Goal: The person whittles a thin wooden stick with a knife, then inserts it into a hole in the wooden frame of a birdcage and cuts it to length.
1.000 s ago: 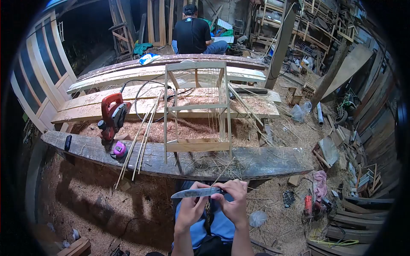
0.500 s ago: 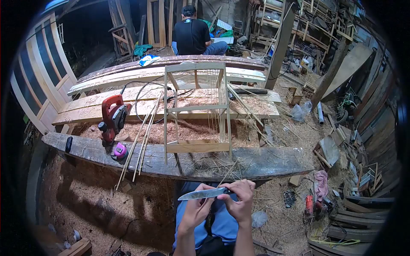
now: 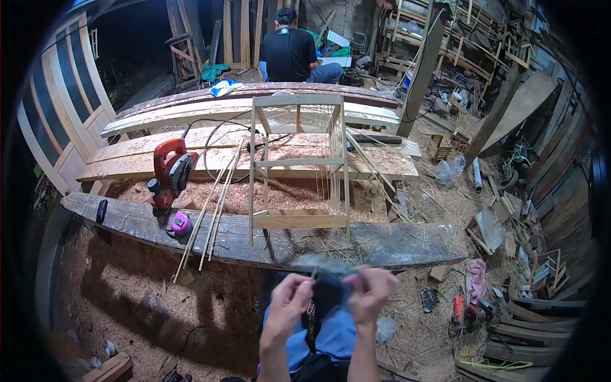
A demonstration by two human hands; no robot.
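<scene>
Over my lap, my left hand (image 3: 291, 300) pinches a short thin stick (image 3: 314, 272) between thumb and fingers. To its right, my right hand (image 3: 369, 294) is closed on the handle of a knife, whose blade (image 3: 321, 261) is smeared by motion and points left, above my left hand. Just beyond both hands, a wooden frame with thin upright sticks (image 3: 300, 221) stands on the dark worn plank (image 3: 407, 245). Long thin sticks (image 3: 219, 210) lean across the plank to the left of the frame.
A red power planer (image 3: 170, 172) and a pink tape measure (image 3: 180, 223) rest at the left of the plank. Behind lie long boards (image 3: 127, 156) strewn with shavings. Another person (image 3: 287, 54) sits at the back, facing away. A post (image 3: 420, 70) rises at the right.
The knife has moved up and away from my left hand, its blade now blurred. My hands have moved apart slightly, and the view has shifted a little.
</scene>
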